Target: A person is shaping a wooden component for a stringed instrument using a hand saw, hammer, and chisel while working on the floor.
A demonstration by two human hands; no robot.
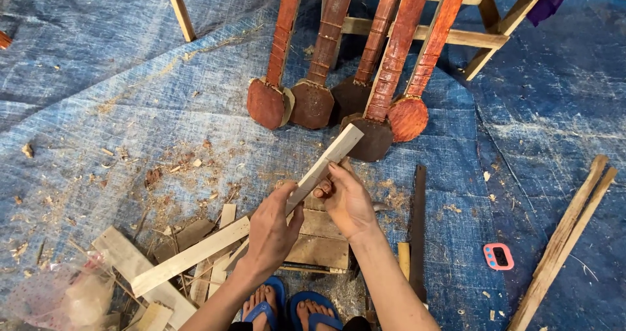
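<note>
Fingers of the left hand [272, 230] curl around the lower end of a pale wooden strip [324, 166], gripping it, while the right hand [349, 200] closes thumb and fingertips on the strip's middle; the strip slants up and to the right, held in the air between both hands above a flat wooden block [321, 243]. At far left lies a crumpled clear plastic bag [49, 295], and just beside it a loose heap of pale wood offcuts [186, 259] rests on the blue tarp [98, 109], amid sawdust and shavings. Behind the hands, five red-brown carved paddle-shaped pieces [352, 76] lean against a wooden frame. Right of the right forearm a handsaw [416, 233] lies on the tarp, then a small pink timer [499, 256], and farthest right two long wooden sticks [564, 240] side by side.
</note>
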